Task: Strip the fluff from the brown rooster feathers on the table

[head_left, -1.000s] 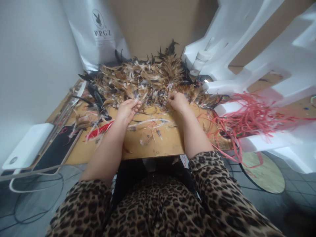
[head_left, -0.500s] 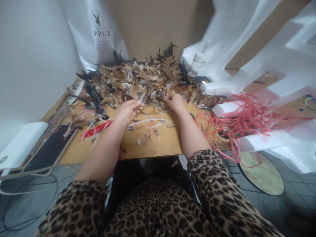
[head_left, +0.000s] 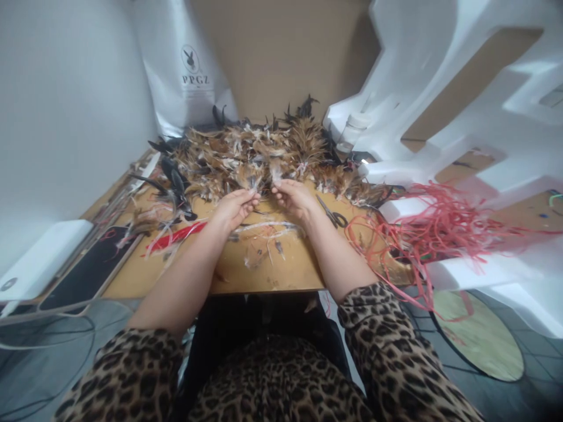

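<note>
My left hand (head_left: 240, 206) is closed in a pinch on a small bunch of brown feathers (head_left: 247, 176), their quill ends between thumb and fingertips. Close beside it, my right hand (head_left: 294, 199) pinches a pale, fluffy feather (head_left: 276, 171). Both hands are over the near edge of a wide heap of brown, white and black feathers (head_left: 220, 152) on the wooden table (head_left: 290, 272). Black-handled scissors (head_left: 336, 219) lie just right of my right wrist. White strips and loose feather bits lie on the table below my hands.
Red plastic string (head_left: 448, 220) is tangled at the right, over white foam pieces (head_left: 475, 272). A clear jar (head_left: 353, 132) stands behind the heap's right end. At the left lie red strips (head_left: 176, 236), a dark phone-like slab (head_left: 90, 266) and a white box-shaped device (head_left: 46, 258).
My right hand has moved left from the heap, close to my left hand, and now holds a pale feather. The scissors have come into view. The camera view has shifted slightly.
</note>
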The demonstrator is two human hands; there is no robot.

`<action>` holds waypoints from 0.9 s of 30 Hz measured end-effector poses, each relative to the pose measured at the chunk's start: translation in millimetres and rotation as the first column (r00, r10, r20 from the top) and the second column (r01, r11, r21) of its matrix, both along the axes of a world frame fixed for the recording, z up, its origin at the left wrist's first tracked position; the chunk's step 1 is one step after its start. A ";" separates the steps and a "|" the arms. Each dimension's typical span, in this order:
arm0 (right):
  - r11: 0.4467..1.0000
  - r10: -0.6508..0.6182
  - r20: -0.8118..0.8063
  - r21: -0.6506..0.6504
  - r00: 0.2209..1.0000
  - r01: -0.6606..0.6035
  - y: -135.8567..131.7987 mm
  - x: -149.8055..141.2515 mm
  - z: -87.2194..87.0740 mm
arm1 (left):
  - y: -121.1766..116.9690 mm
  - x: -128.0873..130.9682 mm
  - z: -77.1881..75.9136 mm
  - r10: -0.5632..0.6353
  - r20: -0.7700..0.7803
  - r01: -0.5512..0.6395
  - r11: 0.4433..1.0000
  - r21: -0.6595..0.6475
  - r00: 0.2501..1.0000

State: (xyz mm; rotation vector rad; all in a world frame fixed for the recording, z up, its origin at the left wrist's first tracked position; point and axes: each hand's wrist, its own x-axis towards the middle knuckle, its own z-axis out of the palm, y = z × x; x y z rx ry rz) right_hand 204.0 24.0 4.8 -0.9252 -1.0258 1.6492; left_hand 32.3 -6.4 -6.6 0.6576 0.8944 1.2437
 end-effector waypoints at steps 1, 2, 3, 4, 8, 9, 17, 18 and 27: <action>1.000 0.002 -0.001 0.012 1.000 -0.002 -3.4 -6.4 -1.1 | -0.6 1.2 0.3 0.003 0.003 -0.003 1.000 -0.008 1.000; 1.000 -0.003 0.001 0.022 1.000 0.003 -6.3 -12.2 -2.7 | -1.2 2.3 0.5 0.004 0.004 -0.004 1.000 -0.012 1.000; 1.000 -0.009 0.003 0.028 1.000 0.009 -8.7 -17.4 -4.8 | -1.5 3.0 0.4 -0.003 0.007 0.003 1.000 -0.015 1.000; 0.999 -0.015 0.008 0.035 1.000 0.015 -10.5 -21.8 -7.3 | -1.6 3.5 0.2 -0.011 0.012 0.011 1.000 -0.015 1.000; 0.996 -0.045 0.048 0.078 0.998 0.041 -12.7 -32.1 -16.7 | -0.2 3.7 -2.5 -0.018 0.049 0.020 0.999 -0.028 0.999; 0.993 -0.058 0.056 0.102 0.997 0.052 -12.7 -33.6 -18.2 | 0.4 3.7 -3.3 -0.013 0.060 0.015 0.999 -0.036 0.998; 0.967 -0.141 0.121 0.230 0.983 0.111 -14.5 -39.3 -20.1 | 4.5 3.8 -9.4 0.057 0.043 -0.057 0.998 -0.014 0.997; 0.968 -0.142 0.136 0.229 0.980 0.108 -14.4 -38.8 -19.9 | 4.4 3.7 -9.7 0.062 0.022 -0.062 0.998 0.007 0.998; 0.974 -0.141 0.162 0.201 0.977 0.107 -15.2 -31.2 -13.3 | -1.2 4.6 -2.2 0.068 -0.122 -0.060 0.996 0.073 0.990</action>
